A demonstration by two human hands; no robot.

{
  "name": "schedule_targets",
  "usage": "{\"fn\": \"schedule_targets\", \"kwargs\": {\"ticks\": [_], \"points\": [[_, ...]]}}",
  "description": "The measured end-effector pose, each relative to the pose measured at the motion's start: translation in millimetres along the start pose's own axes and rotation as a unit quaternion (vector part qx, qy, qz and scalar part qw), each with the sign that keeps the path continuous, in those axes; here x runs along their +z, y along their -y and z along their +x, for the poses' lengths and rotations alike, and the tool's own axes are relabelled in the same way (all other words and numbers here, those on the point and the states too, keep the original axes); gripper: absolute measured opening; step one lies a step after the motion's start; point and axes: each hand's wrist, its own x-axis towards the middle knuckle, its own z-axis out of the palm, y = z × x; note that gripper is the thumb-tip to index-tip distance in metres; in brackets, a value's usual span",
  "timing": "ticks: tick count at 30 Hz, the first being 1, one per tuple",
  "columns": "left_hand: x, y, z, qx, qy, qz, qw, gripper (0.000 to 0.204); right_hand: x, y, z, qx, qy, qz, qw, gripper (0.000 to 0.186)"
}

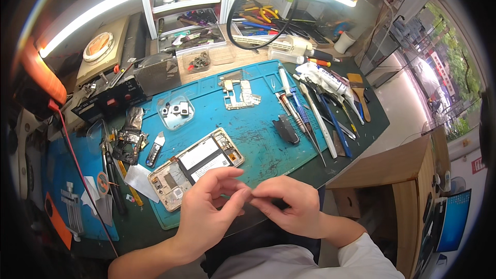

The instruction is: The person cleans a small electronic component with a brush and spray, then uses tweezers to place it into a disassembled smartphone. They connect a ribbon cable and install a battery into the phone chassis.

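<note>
My left hand [209, 212] and my right hand [289, 204] meet fingertip to fingertip above the bench's front edge. Both are closed in a pinch; whatever lies between the fingertips is too small or hidden to make out. Just beyond my left hand lies an opened phone [166, 182] with its battery [199, 154] exposed, its lower right part covered by that hand. Farther back on the blue repair mat [217, 119] rests a bare phone circuit board [238, 95]. A dark, curved small part [285, 130] lies to its right, beyond my right hand.
A clear tub [174, 112] holds several small modules. Screwdrivers [299, 111], a brush [357, 90] and other slim tools lie at the right. A utility knife [155, 150] and dismantled parts [129, 142] lie left. A black cable loop [232, 18] hangs over the back.
</note>
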Motion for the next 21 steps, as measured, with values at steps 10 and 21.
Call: {"fn": "schedule_targets", "kwargs": {"ticks": [10,21], "points": [[-1.2,3.7,2.7,0.009,0.008,-0.031,0.999,0.033,0.3,2.6,-2.0,0.018,-0.047,-0.012,0.999,0.027],[-41.8,-19.3,26.7,0.241,-0.065,0.552,0.796,0.084,-6.0,-9.3,4.1,0.05,-0.106,-0.028,0.993,0.025]]}}
